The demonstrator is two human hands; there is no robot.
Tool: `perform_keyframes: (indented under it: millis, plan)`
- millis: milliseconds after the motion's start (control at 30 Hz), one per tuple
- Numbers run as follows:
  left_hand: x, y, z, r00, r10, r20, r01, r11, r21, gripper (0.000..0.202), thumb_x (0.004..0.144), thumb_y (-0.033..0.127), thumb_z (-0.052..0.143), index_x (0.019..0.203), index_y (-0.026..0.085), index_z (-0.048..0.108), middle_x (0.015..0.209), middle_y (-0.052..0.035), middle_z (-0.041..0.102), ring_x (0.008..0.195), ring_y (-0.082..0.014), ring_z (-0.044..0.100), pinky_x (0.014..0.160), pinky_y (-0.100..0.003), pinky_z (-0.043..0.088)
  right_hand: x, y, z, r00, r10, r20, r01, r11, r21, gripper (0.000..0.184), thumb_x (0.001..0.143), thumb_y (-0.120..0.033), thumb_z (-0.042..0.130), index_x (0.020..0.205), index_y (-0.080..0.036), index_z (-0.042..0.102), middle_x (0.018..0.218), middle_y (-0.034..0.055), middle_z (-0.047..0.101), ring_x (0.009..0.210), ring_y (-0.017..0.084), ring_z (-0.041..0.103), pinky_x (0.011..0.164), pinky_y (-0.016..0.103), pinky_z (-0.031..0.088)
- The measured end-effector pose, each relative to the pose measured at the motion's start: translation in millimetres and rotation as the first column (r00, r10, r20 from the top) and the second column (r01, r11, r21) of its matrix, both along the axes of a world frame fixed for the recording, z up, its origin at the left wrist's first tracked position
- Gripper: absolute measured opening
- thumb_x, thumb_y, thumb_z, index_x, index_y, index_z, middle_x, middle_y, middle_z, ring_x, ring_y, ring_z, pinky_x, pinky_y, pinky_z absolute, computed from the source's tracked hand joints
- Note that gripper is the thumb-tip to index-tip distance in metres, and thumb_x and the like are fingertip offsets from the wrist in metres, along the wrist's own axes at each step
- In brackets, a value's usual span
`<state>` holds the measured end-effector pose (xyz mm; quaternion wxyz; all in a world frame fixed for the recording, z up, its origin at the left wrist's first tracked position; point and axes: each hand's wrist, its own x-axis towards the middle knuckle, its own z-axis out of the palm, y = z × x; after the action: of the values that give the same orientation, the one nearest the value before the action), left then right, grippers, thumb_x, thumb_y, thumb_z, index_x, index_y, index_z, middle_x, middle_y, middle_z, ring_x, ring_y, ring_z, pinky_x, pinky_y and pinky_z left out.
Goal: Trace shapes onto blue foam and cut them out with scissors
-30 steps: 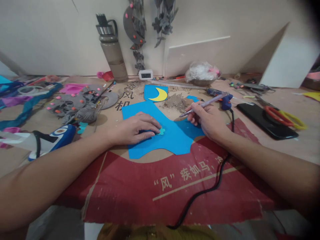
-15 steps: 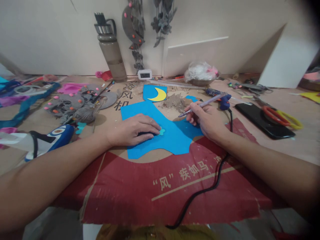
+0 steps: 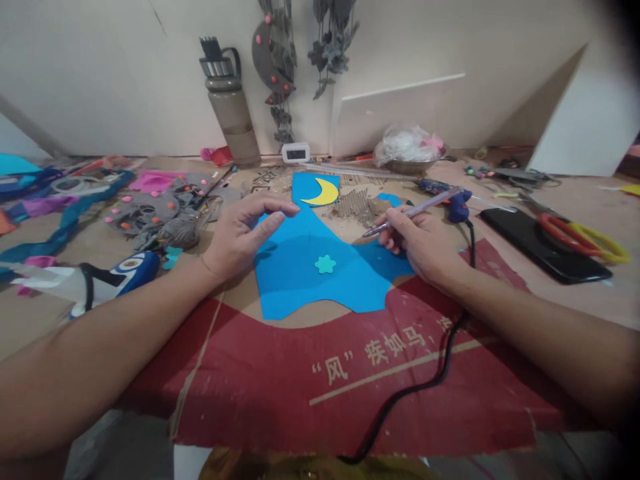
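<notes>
A large blue sheet [image 3: 295, 283] with curved cut-outs lies on the cardboard in front of me. On it rests a small turquoise flower shape [image 3: 325, 264]. My left hand [image 3: 247, 230] is raised over the sheet's left side, its fingers apart and holding nothing. My right hand [image 3: 417, 240] grips a pen [image 3: 415, 210], tip pointing left, above the sheet's right arm. Just beyond the sheet, a yellow crescent moon [image 3: 327, 192] lies on a smaller blue piece [image 3: 300, 183].
A glue gun [image 3: 457, 205] with a black cord [image 3: 445, 360] lies right of the pen. Further right are a phone [image 3: 530, 240] and scissors [image 3: 580, 233]. Grey felt pieces [image 3: 150, 207] crowd the left. A bottle [image 3: 233, 120] and small clock [image 3: 295, 153] stand at the back.
My left hand has lifted off the turquoise flower and moved up and left, uncovering it. My right hand still holds the pen in nearly the same place. The view has shifted slightly.
</notes>
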<state>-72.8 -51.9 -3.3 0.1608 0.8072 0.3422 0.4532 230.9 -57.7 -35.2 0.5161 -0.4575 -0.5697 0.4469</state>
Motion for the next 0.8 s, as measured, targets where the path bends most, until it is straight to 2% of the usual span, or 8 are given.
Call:
perform_keyframes:
  millis: [133,333,633,800]
  plan:
    - [0.0,0.2,-0.4,0.999,-0.005,-0.037,0.003,1.0,-0.031,0.028,0.097,0.042,0.054,0.1,0.023,0.075,0.109,-0.0072,0.076,0.103,-0.024,0.068,0.094,-0.042,0.056,1.1,-0.2,0.2,1.0,0.007,0.005,-0.007,1.0,-0.001,0.039,0.089,-0.058,0.066,0.082,-0.02,0.069,0.062,0.0013,0.063,0.049,0.009,0.051,0.042,0.022,0.036]
    - [2.0,0.3,0.8,0.997,-0.065,-0.036,0.065,0.998,-0.021,0.024,0.097,0.039,0.057,0.097,0.024,0.076,0.106,-0.0062,0.077,0.103,-0.023,0.069,0.1,-0.043,0.053,1.5,-1.0,0.3,1.0,0.001,0.023,-0.001,1.0,0.002,0.039,0.09,-0.058,0.066,0.083,-0.02,0.07,0.063,0.0016,0.064,0.049,0.009,0.051,0.042,0.022,0.036]
    - [5.0,3.7,-0.8,0.986,-0.168,-0.023,0.168,0.986,-0.008,0.027,0.096,0.042,0.059,0.093,0.021,0.077,0.102,-0.0082,0.078,0.098,-0.0213,0.07,0.095,-0.039,0.054,0.3,-1.3,1.9,1.0,0.009,-0.017,-0.009,1.0,-0.006,0.039,0.087,-0.057,0.07,0.081,-0.018,0.069,0.061,0.0007,0.063,0.048,0.008,0.05,0.041,0.02,0.035]
    - [5.9,2.0,-0.6,0.977,-0.211,-0.021,0.211,0.977,-0.007,0.027,0.098,0.038,0.058,0.094,0.02,0.078,0.101,-0.0081,0.078,0.098,-0.0197,0.07,0.094,-0.035,0.054,0.7,0.0,0.4,1.0,0.007,-0.012,-0.007,1.0,-0.007,0.039,0.088,-0.057,0.069,0.081,-0.018,0.07,0.061,0.0011,0.063,0.048,0.008,0.051,0.042,0.02,0.036]
